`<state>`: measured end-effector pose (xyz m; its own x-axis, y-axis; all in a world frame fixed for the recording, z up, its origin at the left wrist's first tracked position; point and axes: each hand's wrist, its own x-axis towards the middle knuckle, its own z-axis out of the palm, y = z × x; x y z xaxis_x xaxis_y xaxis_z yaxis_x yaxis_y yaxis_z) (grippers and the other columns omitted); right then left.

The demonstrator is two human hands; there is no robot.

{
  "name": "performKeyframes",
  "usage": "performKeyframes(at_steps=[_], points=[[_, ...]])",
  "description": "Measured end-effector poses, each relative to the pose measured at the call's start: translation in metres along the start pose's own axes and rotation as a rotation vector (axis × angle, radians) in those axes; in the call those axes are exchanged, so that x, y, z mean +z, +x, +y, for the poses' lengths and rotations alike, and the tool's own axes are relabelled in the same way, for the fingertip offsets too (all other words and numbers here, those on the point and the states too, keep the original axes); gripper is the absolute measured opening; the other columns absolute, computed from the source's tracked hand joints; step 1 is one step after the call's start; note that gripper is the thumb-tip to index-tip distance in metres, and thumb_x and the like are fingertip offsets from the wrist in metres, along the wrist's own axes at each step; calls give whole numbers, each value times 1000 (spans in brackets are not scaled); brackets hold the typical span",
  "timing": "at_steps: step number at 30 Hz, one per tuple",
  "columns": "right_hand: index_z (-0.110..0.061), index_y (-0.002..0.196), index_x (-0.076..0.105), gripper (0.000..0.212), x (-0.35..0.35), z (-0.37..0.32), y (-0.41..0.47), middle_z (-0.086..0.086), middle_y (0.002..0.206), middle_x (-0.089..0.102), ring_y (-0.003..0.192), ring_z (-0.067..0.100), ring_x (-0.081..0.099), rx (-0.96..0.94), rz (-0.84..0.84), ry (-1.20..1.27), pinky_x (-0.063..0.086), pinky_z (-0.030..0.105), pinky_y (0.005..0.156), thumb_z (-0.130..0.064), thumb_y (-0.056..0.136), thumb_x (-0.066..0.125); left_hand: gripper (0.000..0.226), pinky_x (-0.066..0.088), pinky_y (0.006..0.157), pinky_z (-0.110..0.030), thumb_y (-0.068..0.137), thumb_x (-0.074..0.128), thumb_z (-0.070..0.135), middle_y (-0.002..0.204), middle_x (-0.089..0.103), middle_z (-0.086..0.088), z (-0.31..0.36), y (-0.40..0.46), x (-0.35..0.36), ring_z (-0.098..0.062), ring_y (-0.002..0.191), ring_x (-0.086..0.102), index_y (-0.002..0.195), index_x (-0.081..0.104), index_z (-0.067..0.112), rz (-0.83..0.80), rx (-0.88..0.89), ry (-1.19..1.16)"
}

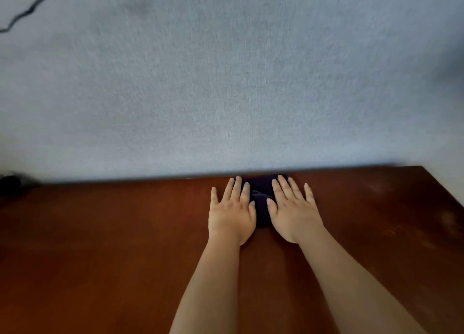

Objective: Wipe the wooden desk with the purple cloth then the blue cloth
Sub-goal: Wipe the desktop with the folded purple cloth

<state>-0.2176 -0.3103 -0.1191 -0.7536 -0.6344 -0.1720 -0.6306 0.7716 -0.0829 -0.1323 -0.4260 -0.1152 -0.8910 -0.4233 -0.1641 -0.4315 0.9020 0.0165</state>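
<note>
Seen from the person's head, looking down: two bare forearms reach forward side by side over a reddish-brown wooden desk (113,233). Both hands lie palm down at the far edge of the desk, near the wall.

The left hand (231,213) is flat, its fingers straight and slightly spread. Its inner fingers and thumb rest on the left part of a dark purple cloth (261,198); the little finger lies out on the bare wood. The right hand (293,213) is flat as well, fingers straight and fanned, pressing on the right part of the same cloth. Neither hand curls around the fabric; both simply press down on it.

The cloth is bunched into a small dark mass between and under the hands, touching the desk and reaching up to the back edge where the desk meets the wall. Only its middle shows between the thumbs.

Both wrists are straight, with the forearms angling inward from the bottom of the view toward the cloth.

Behind the desk rises a pale grey-blue textured wall (226,82). A thin black cord (37,3) hangs across its upper left corner. A blurred dark object (10,180) sits at the far left edge of the desk; what it is cannot be told.
</note>
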Motion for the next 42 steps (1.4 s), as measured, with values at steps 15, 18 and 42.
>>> performKeyframes(at_steps=[15, 18, 42], points=[[-20, 153, -9, 57, 24, -37, -126, -3, 161, -14, 147, 14, -13, 29, 5, 10, -11, 41, 118, -42, 102, 5, 55, -6, 119, -49, 104, 6, 39, 161, -15, -1, -7, -126, 19, -17, 147, -17, 154, -6, 19, -34, 29, 11], [-20, 152, -10, 56, 26, -42, -139, -3, 160, -14, 147, 14, -14, 37, -1, 15, -11, 41, 118, -42, 103, 6, 56, -6, 119, -49, 104, 6, 39, 161, -15, -2, -9, -138, 22, -17, 147, -17, 154, -6, 19, -36, 44, 12], [-18, 154, -4, 57, 14, -46, -43, -2, 161, -10, 148, 15, -10, -52, 28, 35, -7, 39, 120, -41, 103, 9, 55, -5, 119, -47, 104, 7, 38, 162, -12, -1, -35, -59, 9, -15, 148, -15, 154, -4, 19, -17, -35, 4]])
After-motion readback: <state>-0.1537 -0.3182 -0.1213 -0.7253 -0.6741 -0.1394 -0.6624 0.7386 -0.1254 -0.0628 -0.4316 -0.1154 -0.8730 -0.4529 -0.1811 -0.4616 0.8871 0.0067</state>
